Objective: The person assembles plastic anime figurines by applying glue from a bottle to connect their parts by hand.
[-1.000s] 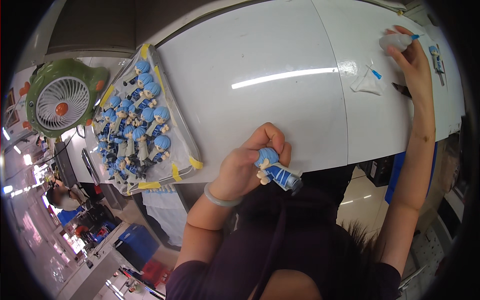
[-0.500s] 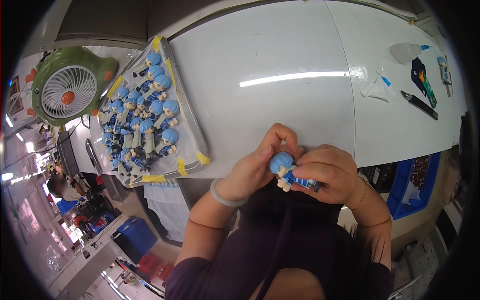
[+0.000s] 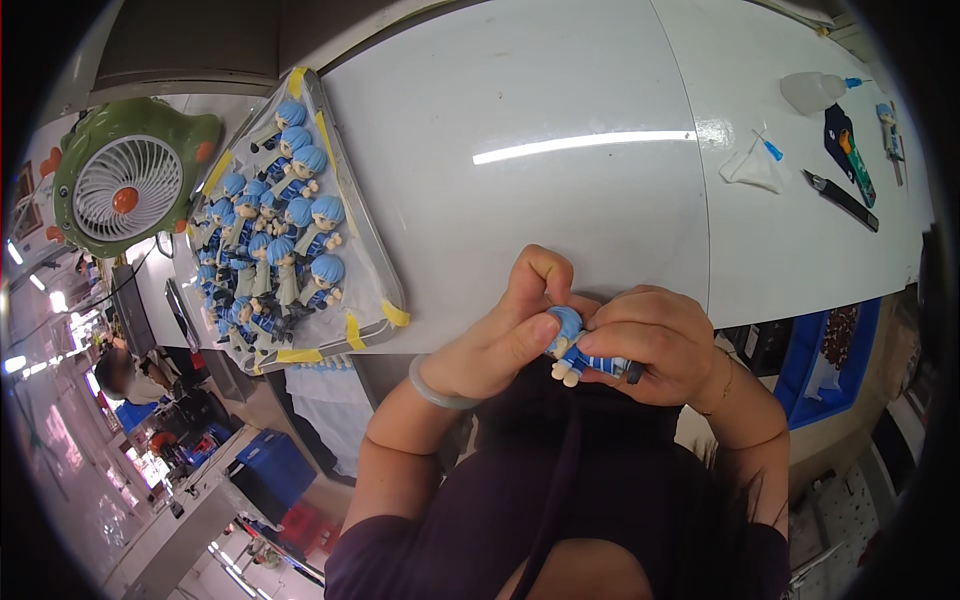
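Close to my body, at the table's near edge, both hands grip one small figurine [image 3: 568,345] with light blue hair and a blue outfit. My left hand [image 3: 505,335] has its thumb pressed on the figurine's head, its index finger bent behind. Around the figurine's body close the fingers of my right hand [image 3: 655,345]; the dark feet poke out below them. The side of the figurine facing my palms is hidden. On my left, a tray [image 3: 365,255] edged with yellow tape holds several similar figurines [image 3: 327,212] in a pile.
A green fan [image 3: 125,185] stands left of the tray. At the right lie a squeeze bottle [image 3: 812,92] with a blue needle tip, a white cloth [image 3: 752,170], a utility knife [image 3: 842,200] and another figurine [image 3: 888,125]. A blue bin [image 3: 850,400] sits below the table's right side.
My left thumb has come over onto the figurine's head, covering part of the hair. My right hand keeps its hold. The whole view has shifted slightly.
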Demonstrator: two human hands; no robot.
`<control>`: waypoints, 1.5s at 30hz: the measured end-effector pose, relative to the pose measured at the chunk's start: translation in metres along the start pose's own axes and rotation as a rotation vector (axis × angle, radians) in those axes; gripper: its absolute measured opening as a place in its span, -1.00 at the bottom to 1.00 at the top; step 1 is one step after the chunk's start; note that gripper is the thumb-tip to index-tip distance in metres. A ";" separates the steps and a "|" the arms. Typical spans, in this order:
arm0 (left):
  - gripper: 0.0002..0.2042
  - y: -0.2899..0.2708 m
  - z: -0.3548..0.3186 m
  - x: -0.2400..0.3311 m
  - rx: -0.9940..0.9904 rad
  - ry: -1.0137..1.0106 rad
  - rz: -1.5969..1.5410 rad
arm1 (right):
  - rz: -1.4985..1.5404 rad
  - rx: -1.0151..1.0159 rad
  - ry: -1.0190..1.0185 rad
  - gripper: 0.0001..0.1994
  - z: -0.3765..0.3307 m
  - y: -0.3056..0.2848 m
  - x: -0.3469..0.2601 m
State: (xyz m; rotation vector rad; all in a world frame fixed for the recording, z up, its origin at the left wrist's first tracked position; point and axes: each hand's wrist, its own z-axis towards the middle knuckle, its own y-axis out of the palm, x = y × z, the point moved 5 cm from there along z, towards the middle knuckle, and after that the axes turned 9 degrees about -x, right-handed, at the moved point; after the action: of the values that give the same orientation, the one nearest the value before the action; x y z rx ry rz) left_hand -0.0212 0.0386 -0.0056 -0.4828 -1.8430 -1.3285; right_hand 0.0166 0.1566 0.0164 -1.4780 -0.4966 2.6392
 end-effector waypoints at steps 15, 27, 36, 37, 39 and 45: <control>-0.59 -0.003 0.000 -0.002 0.160 -0.036 0.074 | -0.038 -0.005 0.062 -0.71 0.000 0.002 0.002; -0.53 -0.003 0.005 -0.006 0.056 0.058 -0.112 | -0.159 -0.076 0.060 -0.58 0.002 -0.003 -0.001; -0.58 -0.007 0.002 -0.007 0.092 0.018 -0.143 | -0.072 -0.019 0.089 -0.53 -0.003 -0.004 0.003; -0.57 -0.008 0.001 -0.007 0.107 0.009 -0.200 | -0.072 -0.020 0.089 -0.53 -0.004 -0.002 0.004; -0.56 -0.008 0.001 -0.006 0.083 -0.009 -0.179 | -0.149 0.037 -0.049 -0.56 -0.008 0.002 0.000; -0.57 -0.005 0.006 -0.008 0.171 0.076 0.034 | -0.121 -0.045 0.050 -0.61 -0.010 0.001 0.001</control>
State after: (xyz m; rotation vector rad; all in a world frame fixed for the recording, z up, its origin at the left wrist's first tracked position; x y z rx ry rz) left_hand -0.0229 0.0436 -0.0157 -0.3672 -1.8580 -1.1395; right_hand 0.0246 0.1586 0.0108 -1.4722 -0.6242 2.5085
